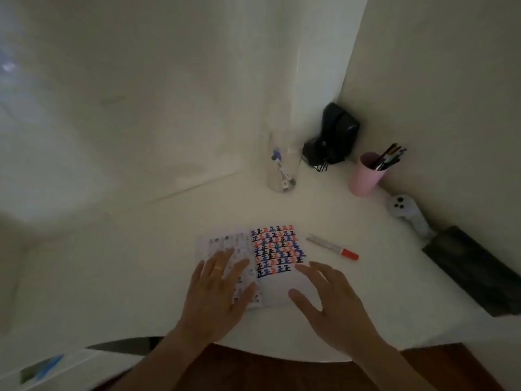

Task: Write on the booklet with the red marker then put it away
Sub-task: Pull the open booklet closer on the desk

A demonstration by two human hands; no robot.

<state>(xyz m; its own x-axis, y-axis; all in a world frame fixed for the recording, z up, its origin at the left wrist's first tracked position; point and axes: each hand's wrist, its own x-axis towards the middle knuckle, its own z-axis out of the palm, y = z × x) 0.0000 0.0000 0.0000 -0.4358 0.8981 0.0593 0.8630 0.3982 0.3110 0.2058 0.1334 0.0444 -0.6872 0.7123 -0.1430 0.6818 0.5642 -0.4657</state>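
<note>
Two hands: ours, both spread wide and holding nothing.
Table [112, 277]: white, carrying everything we see.
Booklet [270, 255]: open, flat on the table in front of us.
Left hand [217, 294]: flat on the booklet's left page.
Right hand [329, 303]: fingers splayed over the booklet's right page.
Pink cup [363, 179]: beyond the booklet, to the right.
Red marker [332, 246]: capped, lying just right of the booklet.

Booklet [275, 249] open flat; red marker [332, 246] capped, beside
</note>
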